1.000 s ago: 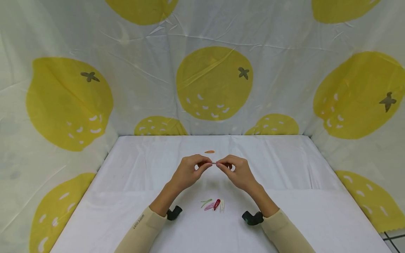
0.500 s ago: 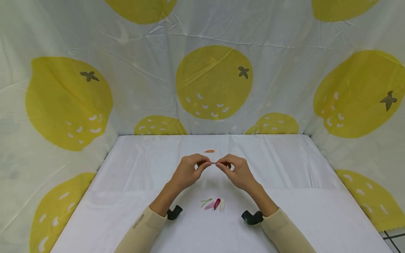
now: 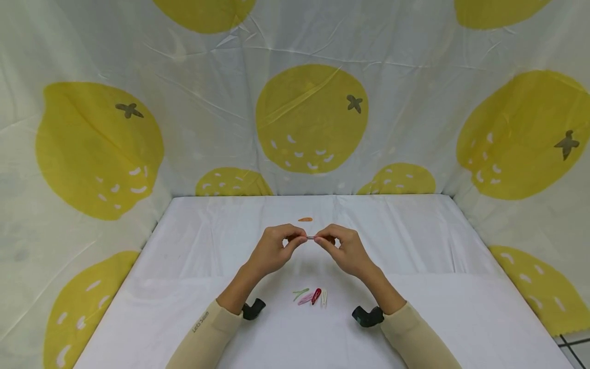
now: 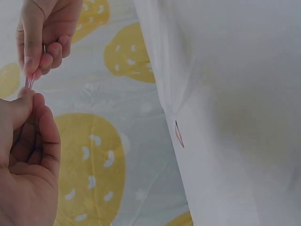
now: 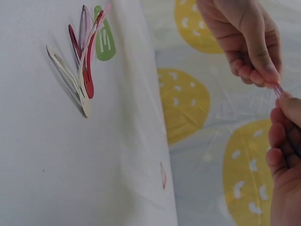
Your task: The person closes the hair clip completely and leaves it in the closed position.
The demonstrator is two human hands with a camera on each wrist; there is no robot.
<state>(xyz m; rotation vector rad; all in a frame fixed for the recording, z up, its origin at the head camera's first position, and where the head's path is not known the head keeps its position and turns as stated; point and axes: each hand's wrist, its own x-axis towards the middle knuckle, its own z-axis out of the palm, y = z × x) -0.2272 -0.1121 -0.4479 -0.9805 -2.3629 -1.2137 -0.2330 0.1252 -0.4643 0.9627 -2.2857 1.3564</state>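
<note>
A small pale pink hair clip (image 3: 311,238) is stretched level between both hands, raised above the white table. My left hand (image 3: 275,248) pinches one end with thumb and fingertips, and my right hand (image 3: 343,249) pinches the other. Only a short middle piece of the clip shows between the fingertips; its ends are hidden. Seen close in the right wrist view, this piece (image 5: 278,89) looks like thin parallel strips. Beyond the hands, an orange snap hair clip (image 3: 305,219) lies on the table.
Nearer the body lies a loose group: a green clip (image 5: 107,51), a pink clip (image 3: 304,299), a red clip (image 3: 316,295) and a white clip (image 3: 324,298). A cloth with yellow lemons (image 3: 313,123) hangs behind and beside the white table (image 3: 415,318).
Both hands keep their pinch on the hair clip almost in place; the left fingertips have slid slightly left, so a little more of the clip shows. The head view has tilted slightly.
</note>
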